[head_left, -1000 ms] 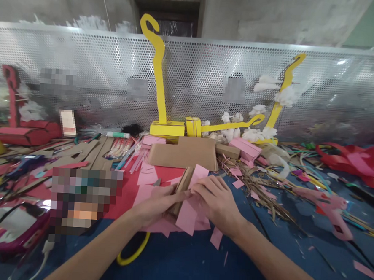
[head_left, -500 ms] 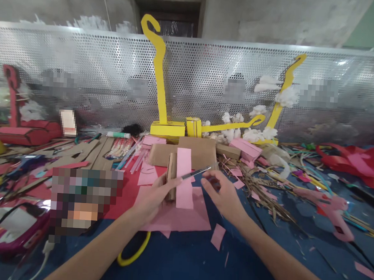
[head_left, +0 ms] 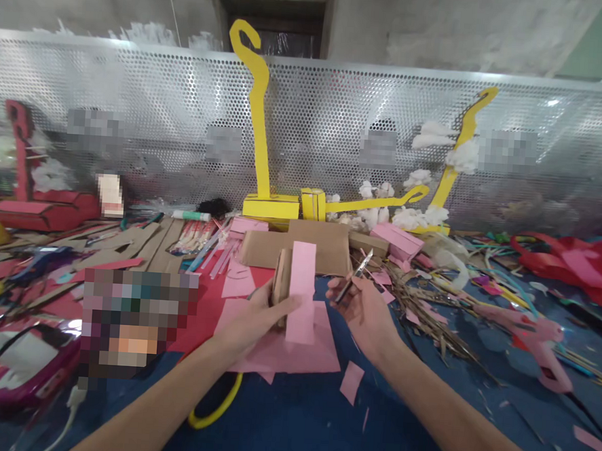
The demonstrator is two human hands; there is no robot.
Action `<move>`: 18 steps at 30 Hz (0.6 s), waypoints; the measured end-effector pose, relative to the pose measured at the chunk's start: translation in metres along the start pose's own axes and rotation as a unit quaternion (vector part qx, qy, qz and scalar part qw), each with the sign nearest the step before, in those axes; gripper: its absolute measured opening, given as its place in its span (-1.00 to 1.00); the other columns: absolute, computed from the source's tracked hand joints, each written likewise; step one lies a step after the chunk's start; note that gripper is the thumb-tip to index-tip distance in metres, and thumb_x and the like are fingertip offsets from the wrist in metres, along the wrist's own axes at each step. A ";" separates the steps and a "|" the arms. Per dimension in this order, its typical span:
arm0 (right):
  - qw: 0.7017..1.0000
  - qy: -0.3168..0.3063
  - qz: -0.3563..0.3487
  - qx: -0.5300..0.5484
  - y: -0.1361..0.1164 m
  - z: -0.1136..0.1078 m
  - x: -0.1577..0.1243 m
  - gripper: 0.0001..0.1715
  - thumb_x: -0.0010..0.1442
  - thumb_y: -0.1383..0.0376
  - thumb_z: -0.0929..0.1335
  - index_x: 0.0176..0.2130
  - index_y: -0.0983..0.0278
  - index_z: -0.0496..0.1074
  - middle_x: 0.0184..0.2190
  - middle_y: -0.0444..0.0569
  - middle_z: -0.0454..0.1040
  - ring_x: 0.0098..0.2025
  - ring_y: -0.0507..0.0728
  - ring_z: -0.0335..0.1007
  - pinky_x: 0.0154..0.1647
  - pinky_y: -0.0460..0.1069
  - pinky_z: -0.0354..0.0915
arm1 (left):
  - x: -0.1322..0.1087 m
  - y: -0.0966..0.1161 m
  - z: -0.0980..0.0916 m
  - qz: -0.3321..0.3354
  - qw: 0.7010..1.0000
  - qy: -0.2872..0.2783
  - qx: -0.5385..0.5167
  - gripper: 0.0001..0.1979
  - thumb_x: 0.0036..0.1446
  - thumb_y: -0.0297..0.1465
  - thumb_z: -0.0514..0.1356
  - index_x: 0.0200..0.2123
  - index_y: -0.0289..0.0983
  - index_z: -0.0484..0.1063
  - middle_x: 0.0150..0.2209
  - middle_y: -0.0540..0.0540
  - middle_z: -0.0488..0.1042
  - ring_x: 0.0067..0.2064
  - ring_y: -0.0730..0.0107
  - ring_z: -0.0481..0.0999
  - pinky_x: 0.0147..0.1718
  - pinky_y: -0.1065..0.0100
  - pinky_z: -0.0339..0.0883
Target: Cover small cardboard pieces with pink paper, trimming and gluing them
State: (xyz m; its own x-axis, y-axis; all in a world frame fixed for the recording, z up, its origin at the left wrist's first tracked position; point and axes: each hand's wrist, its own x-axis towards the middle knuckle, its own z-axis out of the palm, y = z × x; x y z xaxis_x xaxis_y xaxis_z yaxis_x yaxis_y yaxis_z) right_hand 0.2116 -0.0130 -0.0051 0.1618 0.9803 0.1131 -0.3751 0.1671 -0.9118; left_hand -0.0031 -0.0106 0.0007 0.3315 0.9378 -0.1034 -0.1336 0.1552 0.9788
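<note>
My left hand [head_left: 254,321] grips a small brown cardboard piece [head_left: 281,279] together with a pink paper strip [head_left: 303,266], the thumb lying on the strip. To the right, my right hand [head_left: 369,318] is closed around a craft knife [head_left: 345,289], whose bright blade points up and away to the right. The knife is apart from the strip. Below the held pieces lies a larger pink paper sheet [head_left: 318,359], partly over red paper [head_left: 189,338]. A cardboard block [head_left: 325,244] sits just behind them.
Yellow hook-topped cardboard shapes [head_left: 259,128] stand against a perforated metal panel [head_left: 177,88]. A pink glue gun [head_left: 539,335] lies at right near dry twigs [head_left: 428,322]. A yellow loop handle [head_left: 218,411] pokes out below the paper. Cardboard strips [head_left: 141,243] litter the left.
The knife has left the thumb of my left hand and is now in my right hand, blade turned upward. The cardboard and pink strip have shifted slightly right.
</note>
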 end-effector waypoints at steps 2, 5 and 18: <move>1.000 0.014 -0.010 -0.001 -0.002 -0.004 0.003 -0.67 0.15 0.02 0.43 -0.24 0.19 0.39 -0.43 -0.10 0.48 -0.43 0.10 0.42 -0.40 0.03 0.38 | 0.003 0.001 -0.001 -0.005 0.999 0.043 -0.030 -0.36 0.07 -0.10 0.45 0.13 -0.20 0.36 -0.03 -0.18 0.59 -0.10 0.19 0.58 -0.20 0.25 0.44; 0.999 0.019 -0.024 -0.029 -0.003 -0.008 0.004 -0.65 0.16 0.04 0.46 -0.17 0.22 0.45 -0.56 -0.26 0.25 -0.58 0.00 0.17 -0.55 -0.06 0.18 | 0.005 0.006 -0.003 -0.018 0.995 0.087 -0.049 -0.36 0.06 -0.06 0.44 0.14 -0.17 0.39 -0.03 -0.19 0.61 -0.10 0.17 0.60 -0.19 0.23 0.47; 0.904 -0.097 -0.185 -0.374 -0.013 -0.004 -0.014 -0.59 0.47 0.03 0.24 -0.02 0.21 0.53 -0.47 -0.15 0.35 -0.42 0.08 0.29 -0.40 -0.04 0.24 | -0.004 0.019 -0.002 0.057 0.993 0.097 0.030 -0.25 0.01 -0.13 0.47 0.23 -0.11 0.31 0.05 -0.15 0.60 0.12 0.03 0.55 -0.01 0.18 0.46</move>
State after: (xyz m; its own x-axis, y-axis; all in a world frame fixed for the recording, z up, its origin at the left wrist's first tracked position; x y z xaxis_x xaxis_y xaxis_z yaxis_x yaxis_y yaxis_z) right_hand 0.2184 -0.0297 0.0038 -0.0407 0.8841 0.4655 0.4047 0.4406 -0.8013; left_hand -0.0089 -0.0103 0.0191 0.1306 0.9913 -0.0182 -0.1016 0.0317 0.9943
